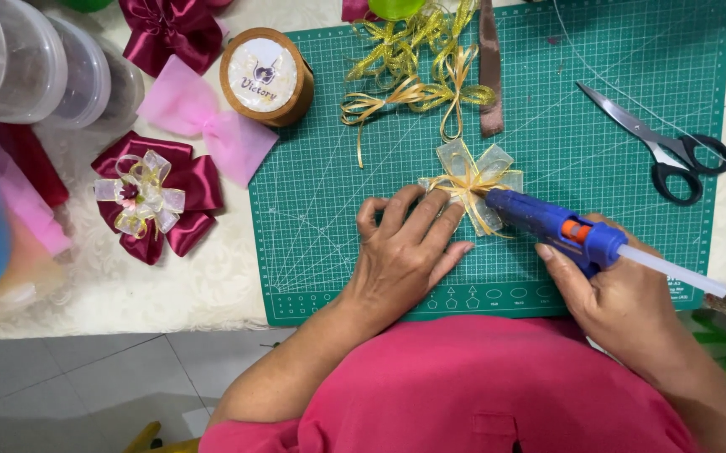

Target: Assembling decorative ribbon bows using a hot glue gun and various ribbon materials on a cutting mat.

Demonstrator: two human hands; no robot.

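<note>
**Head view: glue gun meets a sheer gold bow**

The right hand (623, 306) is closed around the grip of a blue glue gun (551, 225), whose nozzle end points left into a small sheer bow with gold ribbon (472, 180); a pale glue stick juts out of the gun's back towards the right. The left hand (405, 252) lies flat and open, fingers spread, its fingertips pressing the bow's left edge down. Bow and both hands sit on a green cutting mat (598, 109) that covers the tabletop.

Above the bow, on the mat, lie loose loops of gold ribbon (417, 71) and a strip of brown ribbon (490, 75). Black-handled scissors (660, 143) rest near the mat's right edge, well apart from the hands. Left of the mat stand a round ribbon spool (266, 75), a pink fabric bow (208, 122) and a finished maroon bow (157, 197) with a sheer centre. Clear plastic tubs (40, 67) fill the top left corner.
</note>
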